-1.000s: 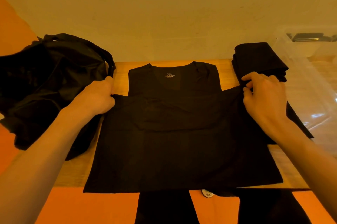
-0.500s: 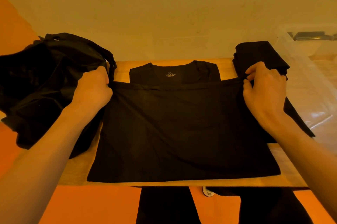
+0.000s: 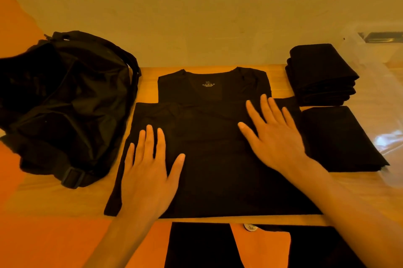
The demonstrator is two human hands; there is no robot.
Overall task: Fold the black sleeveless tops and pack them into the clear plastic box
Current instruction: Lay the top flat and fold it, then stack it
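A black sleeveless top [image 3: 213, 158] lies flat on the wooden table [image 3: 65, 202], its lower half folded up over the chest, with the neckline and label showing at the far edge. My left hand [image 3: 148, 171] lies flat on its left part, fingers spread. My right hand [image 3: 272, 134] presses flat on its right part. A stack of folded black tops [image 3: 320, 76] sits at the far right, with another folded top [image 3: 340, 139] in front of it. The clear plastic box [image 3: 383, 54] stands at the right edge.
A black bag [image 3: 65, 102] with a strap and buckle slumps on the table's left side. A plain wall runs close behind the table. Below the table's front edge are dark trouser legs and an orange floor [image 3: 54, 243].
Both hands let go of the hem they were pinching and drawing toward the neckline. The hem now lies flat over the chest, and both hands have come down flat onto the folded top.
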